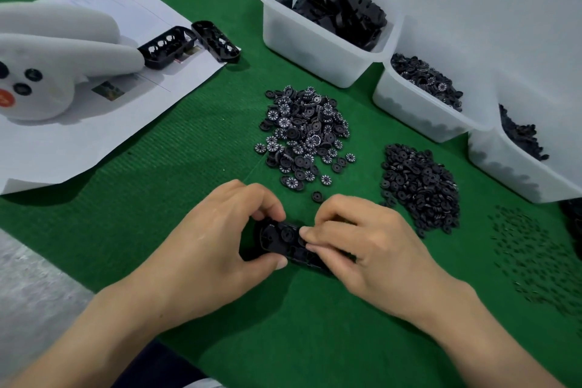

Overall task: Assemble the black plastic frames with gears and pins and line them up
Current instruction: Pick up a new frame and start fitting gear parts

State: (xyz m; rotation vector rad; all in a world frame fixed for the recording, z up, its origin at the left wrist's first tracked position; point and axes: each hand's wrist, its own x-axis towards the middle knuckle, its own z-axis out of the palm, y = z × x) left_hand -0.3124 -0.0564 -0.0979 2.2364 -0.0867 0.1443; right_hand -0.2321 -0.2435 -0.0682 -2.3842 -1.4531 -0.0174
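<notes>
Closest to me, the left hand (217, 230) curls its thumb and fingers round the left end of a black frame (277, 242), which sits low on the green mat (141, 205). On the other side, the right hand (359, 246) pinches the right end of the same frame, with its fingertips pressed on top. I can see a round gear (287, 233) sitting in the frame between the hands.

Just past the hands is a pile of numbered gears (302, 132). To its right is a pile of plain black gears (420, 183). Tiny pins (532, 261) are spread out at the far right. Behind the piles, white tubs (302, 41) hold more black parts. Far left, two more frames (167, 47) lie side by side on a sheet of paper (78, 142), next to a white soft toy (56, 57).
</notes>
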